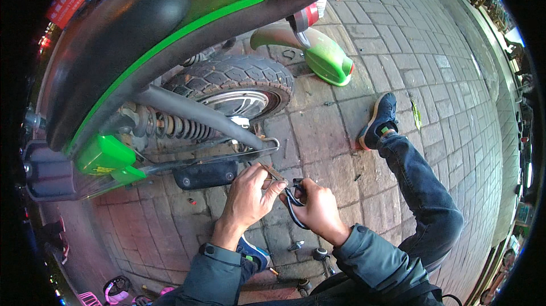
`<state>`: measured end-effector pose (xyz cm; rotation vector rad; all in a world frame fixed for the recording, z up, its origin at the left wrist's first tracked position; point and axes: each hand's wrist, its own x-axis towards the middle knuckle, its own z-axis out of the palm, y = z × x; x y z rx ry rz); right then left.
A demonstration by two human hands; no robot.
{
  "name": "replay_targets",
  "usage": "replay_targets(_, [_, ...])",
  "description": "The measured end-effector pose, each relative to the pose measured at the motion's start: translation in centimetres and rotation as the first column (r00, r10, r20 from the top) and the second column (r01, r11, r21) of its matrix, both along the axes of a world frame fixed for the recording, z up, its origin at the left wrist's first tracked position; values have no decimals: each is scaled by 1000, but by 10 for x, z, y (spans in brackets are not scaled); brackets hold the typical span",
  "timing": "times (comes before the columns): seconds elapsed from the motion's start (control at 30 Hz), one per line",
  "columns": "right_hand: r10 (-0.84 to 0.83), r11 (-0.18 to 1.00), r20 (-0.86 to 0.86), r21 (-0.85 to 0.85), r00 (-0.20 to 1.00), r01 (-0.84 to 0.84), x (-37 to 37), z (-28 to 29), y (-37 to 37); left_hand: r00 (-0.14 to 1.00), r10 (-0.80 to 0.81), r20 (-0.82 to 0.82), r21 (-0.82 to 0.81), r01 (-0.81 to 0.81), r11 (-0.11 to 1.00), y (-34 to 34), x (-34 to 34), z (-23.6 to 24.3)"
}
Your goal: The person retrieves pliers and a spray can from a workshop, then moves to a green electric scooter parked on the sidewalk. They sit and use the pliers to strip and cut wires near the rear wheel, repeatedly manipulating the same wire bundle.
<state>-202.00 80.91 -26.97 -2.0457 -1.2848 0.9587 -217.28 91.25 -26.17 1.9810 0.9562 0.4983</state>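
My left hand (250, 195) pinches a thin brownish strip (272, 173) between thumb and fingers. Close beside it, my right hand (319, 206) is wrapped round a plier-like tool (295, 215) with dark bowed handles. The tool's tip points toward the left thumb; whether it touches the strip cannot be made out. Just beyond both hands is the rear of a green and black scooter (122, 50), with its wheel (239, 81), a coil-spring shock absorber (179, 127) and a grey tube (199, 114) ending in a bent metal loop (275, 144).
A green mudguard (330, 58) rests on the paving beyond the wheel. Near the left hand is a black padded part (206, 176). My right shoe (381, 118) stands at right, my left shoe (254, 253) below the hands. A small silver piece (296, 245) and a round-headed dark part (320, 253) lie close by.
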Motion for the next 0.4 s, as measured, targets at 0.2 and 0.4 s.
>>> replay_targets(0.2, [-55, 997, -83, -49, 995, 51, -4, -6, 0, 999, 36, 3, -6, -36, 999, -2, 1, -12])
replay_targets(0.4, [-71, 990, -139, -130, 988, 53, -4, -4, 2, 999, 27, -39, 9, -27, 1000, -1, 1, -8])
